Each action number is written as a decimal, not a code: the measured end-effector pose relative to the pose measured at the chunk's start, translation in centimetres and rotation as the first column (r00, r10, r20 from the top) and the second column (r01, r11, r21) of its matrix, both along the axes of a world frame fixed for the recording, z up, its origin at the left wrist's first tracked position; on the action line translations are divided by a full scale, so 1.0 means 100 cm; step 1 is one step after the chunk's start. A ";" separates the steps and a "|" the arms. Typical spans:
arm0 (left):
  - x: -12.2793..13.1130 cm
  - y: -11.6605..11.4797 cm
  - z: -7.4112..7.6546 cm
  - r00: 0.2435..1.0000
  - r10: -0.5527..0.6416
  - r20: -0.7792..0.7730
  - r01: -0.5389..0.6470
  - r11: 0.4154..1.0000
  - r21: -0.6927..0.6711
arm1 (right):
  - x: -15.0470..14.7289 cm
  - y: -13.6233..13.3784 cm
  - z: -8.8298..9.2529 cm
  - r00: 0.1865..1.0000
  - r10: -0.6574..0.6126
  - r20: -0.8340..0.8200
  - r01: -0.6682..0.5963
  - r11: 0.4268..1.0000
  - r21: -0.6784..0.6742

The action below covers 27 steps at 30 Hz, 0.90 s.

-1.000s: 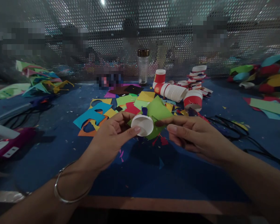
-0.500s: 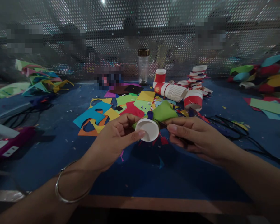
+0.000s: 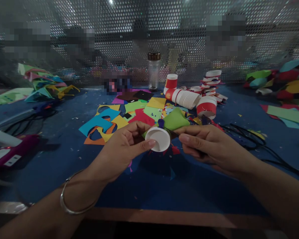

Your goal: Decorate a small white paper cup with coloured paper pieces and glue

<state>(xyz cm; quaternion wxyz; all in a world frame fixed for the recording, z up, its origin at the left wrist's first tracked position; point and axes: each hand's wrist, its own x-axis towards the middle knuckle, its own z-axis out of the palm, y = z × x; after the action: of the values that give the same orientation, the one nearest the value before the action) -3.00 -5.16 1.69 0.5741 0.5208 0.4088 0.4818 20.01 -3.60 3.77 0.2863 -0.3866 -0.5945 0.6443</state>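
My left hand (image 3: 129,142) grips a cut-down paper cup (image 3: 159,141), with the thumb inside its white round bottom and the fingers behind. Green paper (image 3: 176,119) stands behind and right of the cup, and a small dark blue piece (image 3: 160,123) shows at the cup's upper rim. My right hand (image 3: 201,142) is closed in a pinch beside the green paper's lower right edge. Something dark shows under its fingers, too hidden to name. Whether the green paper is joined to the cup, I cannot tell.
Cut coloured paper (image 3: 102,122) lies behind my hands. Further back are a glass bottle (image 3: 153,71), stacked paper cups (image 3: 186,99) and a red cup (image 3: 206,107). Black cables (image 3: 249,136) run at right. A purple power strip (image 3: 15,154) sits at left. A perforated metal screen (image 3: 184,36) closes the back.
Hands and cup hold almost the same place. The right fingers have shifted slightly against the green paper's edge, and the whole view has moved a little.
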 end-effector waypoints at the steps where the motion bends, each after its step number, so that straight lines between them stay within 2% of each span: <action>1: 0.000 0.000 -0.001 1.000 -0.007 0.001 0.007 1.000 -0.003 | 0.000 0.000 -0.001 1.000 0.002 -0.005 -0.002 1.000 0.002; 10: 0.001 -0.002 -0.002 0.991 -0.126 0.040 0.125 0.992 0.031 | 0.000 -0.001 -0.001 0.999 0.028 -0.039 -0.028 1.000 0.000; 14: 0.001 -0.002 -0.003 0.986 -0.169 0.011 0.167 0.980 0.108 | -0.001 -0.002 0.000 0.999 0.040 -0.031 -0.040 0.999 0.004; 18: -0.001 -0.001 -0.004 0.987 -0.162 -0.023 0.163 0.967 0.193 | -0.001 -0.002 -0.001 0.999 0.041 -0.035 -0.041 0.999 -0.008; 27: -0.001 -0.003 -0.003 0.988 -0.141 -0.064 0.152 0.962 0.226 | -0.002 -0.002 0.000 0.999 0.036 -0.013 -0.036 0.999 0.006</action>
<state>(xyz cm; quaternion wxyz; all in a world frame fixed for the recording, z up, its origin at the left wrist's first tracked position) -3.07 -5.44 1.37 0.5341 0.6238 0.3240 0.4696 19.84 -3.83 3.75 0.2795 -0.3708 -0.6013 0.6502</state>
